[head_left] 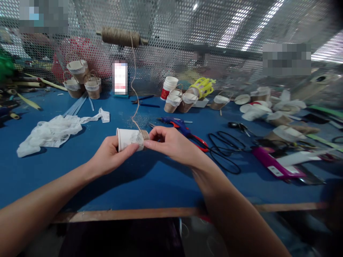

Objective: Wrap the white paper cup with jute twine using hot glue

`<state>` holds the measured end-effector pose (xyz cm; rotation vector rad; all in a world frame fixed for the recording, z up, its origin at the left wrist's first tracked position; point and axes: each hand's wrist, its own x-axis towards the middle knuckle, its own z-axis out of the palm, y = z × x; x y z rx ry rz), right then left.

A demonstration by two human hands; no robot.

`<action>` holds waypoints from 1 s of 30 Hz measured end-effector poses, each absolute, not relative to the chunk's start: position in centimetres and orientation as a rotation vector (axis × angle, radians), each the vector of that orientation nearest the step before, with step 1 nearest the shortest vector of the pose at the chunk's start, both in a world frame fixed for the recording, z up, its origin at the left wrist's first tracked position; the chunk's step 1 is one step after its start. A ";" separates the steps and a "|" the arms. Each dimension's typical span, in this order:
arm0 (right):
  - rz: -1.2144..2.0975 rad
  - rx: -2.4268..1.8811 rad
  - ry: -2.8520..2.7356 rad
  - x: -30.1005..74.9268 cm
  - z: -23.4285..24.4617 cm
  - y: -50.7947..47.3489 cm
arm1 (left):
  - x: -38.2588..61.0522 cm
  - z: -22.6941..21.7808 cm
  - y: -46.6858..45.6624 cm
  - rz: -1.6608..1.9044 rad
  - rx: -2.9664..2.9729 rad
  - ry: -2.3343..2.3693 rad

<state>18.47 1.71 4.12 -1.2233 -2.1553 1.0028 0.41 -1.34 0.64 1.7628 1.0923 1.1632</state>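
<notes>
A white paper cup (128, 137) lies on its side in the air above the blue table (150, 178), its base end wrapped with brown twine. My left hand (109, 155) grips the cup from below, thumb along its side. My right hand (171, 142) pinches the twine-wrapped end of the cup with its fingers closed. A strand of twine (133, 78) runs up from the cup to a twine spool (120, 36) mounted on the perforated metal wall.
A blue and red glue gun (182, 127) with a black cord (225, 150) lies just right of my hands. Twine-wrapped cups (80, 80) stand at back left, more cups (177, 98) at back centre. Crumpled white plastic (50, 132) lies left. Scissors (239, 126) and clutter lie right.
</notes>
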 end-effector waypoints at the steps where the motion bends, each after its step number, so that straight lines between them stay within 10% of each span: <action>1: 1.003 -1.224 -2.154 18.5 4.1 1.7 | 0.4 0.7 -1.3 1.155 1.745 1.103; 30: 0.898 -0.848 -2.115 16.8 2.8 1.2 | 1.1 0.1 -1.4 0.957 1.432 1.042</action>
